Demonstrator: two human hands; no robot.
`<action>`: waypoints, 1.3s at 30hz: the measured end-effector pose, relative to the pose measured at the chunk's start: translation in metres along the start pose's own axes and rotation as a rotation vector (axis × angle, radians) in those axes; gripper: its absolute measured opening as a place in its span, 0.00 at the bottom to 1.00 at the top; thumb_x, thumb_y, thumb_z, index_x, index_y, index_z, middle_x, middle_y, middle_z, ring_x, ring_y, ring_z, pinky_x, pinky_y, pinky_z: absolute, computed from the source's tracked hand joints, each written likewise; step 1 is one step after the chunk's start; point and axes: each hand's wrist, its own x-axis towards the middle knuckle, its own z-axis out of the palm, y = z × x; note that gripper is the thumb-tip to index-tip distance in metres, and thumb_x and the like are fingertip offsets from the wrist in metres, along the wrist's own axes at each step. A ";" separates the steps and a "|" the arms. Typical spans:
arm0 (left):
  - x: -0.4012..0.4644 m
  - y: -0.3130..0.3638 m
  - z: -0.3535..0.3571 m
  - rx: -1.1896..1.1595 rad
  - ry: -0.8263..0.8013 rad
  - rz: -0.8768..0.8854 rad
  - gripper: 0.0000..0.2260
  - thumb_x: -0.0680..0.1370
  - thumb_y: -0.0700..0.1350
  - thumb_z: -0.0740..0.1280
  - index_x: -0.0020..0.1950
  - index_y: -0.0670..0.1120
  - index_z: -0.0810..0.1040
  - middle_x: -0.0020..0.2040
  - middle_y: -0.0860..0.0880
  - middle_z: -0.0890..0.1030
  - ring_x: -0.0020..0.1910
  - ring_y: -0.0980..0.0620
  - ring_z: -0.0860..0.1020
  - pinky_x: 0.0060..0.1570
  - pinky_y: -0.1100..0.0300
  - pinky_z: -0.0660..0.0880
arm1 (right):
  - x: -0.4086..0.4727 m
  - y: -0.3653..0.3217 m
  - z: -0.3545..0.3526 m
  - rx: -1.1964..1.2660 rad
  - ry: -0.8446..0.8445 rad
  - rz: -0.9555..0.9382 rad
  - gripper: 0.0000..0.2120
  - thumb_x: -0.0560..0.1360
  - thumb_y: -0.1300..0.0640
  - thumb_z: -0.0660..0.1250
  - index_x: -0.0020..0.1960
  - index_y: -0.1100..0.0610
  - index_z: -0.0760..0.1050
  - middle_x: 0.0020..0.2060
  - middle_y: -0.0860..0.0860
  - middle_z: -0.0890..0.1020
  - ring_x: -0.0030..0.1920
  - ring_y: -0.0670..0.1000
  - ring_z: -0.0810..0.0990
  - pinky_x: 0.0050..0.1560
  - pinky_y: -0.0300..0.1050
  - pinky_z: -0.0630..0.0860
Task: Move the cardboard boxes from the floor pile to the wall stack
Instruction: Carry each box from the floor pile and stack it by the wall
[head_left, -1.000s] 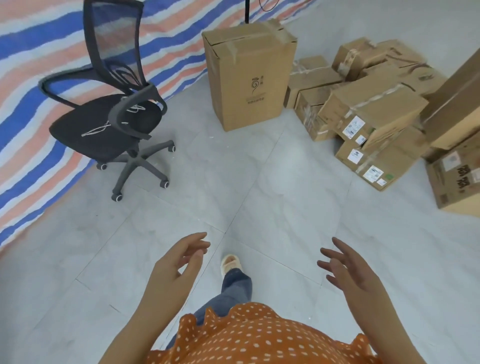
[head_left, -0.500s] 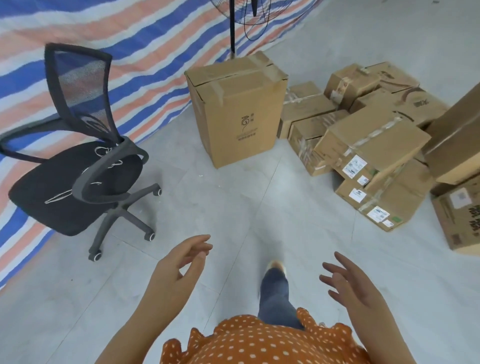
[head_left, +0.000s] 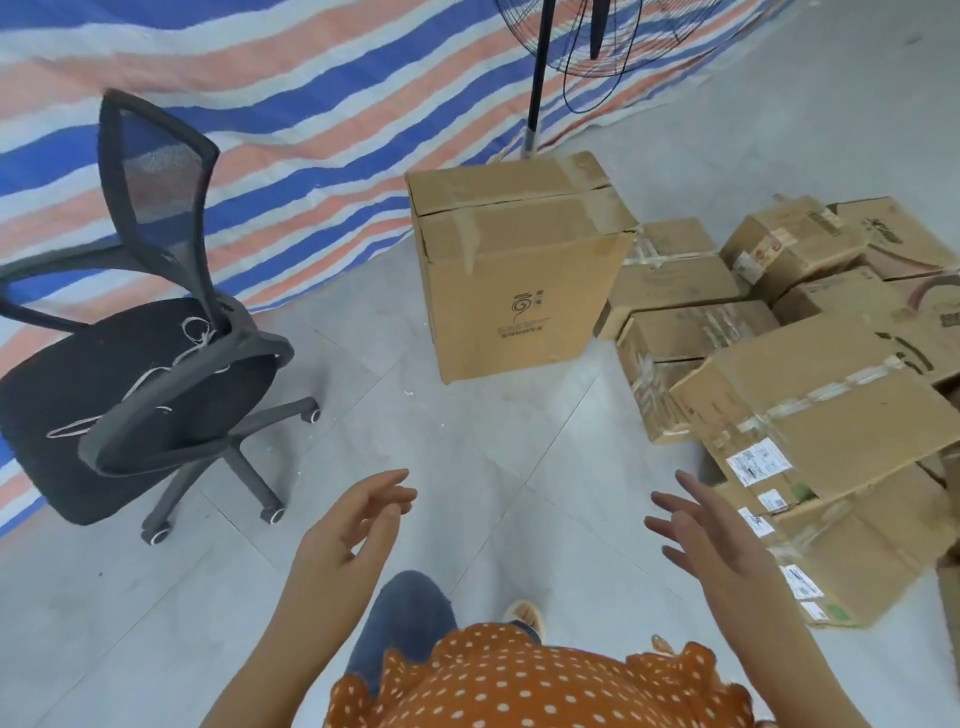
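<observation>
Boxes (head_left: 810, 415) brown, taped, labelled (heaped askew), one box (head_left: 519, 270) upright.

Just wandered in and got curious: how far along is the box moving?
Done: one tall cardboard box stands upright by the striped tarp wall, though I can't tell if it was moved there. In hand: nothing; the left hand and right hand are open and empty. Left: the floor pile of boxes looks untouched.

The person has stepped closer: the tall box (head_left: 519, 270) and the floor pile (head_left: 810, 415) now loom larger and nearer, the office chair (head_left: 135, 374) sits closer on the left, and a standing fan (head_left: 597, 47) has come into view.
</observation>
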 end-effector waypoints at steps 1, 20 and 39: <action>0.011 0.002 0.002 0.001 0.009 -0.019 0.11 0.80 0.40 0.60 0.58 0.53 0.75 0.51 0.58 0.81 0.52 0.67 0.77 0.48 0.79 0.70 | 0.014 -0.004 0.000 0.009 -0.005 0.008 0.15 0.76 0.51 0.60 0.62 0.40 0.69 0.58 0.44 0.80 0.54 0.45 0.81 0.61 0.51 0.75; 0.518 0.000 -0.072 0.060 -0.231 -0.113 0.10 0.82 0.42 0.58 0.57 0.53 0.75 0.50 0.57 0.81 0.52 0.60 0.79 0.50 0.71 0.71 | 0.369 -0.138 0.179 0.079 0.055 0.201 0.15 0.80 0.56 0.61 0.64 0.44 0.71 0.54 0.42 0.81 0.50 0.42 0.82 0.56 0.48 0.76; 0.928 -0.143 0.061 0.126 -0.233 -0.292 0.21 0.77 0.46 0.62 0.70 0.47 0.66 0.61 0.48 0.73 0.60 0.48 0.72 0.61 0.53 0.70 | 0.613 -0.058 0.355 0.445 -0.138 0.702 0.22 0.80 0.47 0.59 0.73 0.50 0.62 0.66 0.47 0.71 0.54 0.43 0.76 0.50 0.44 0.78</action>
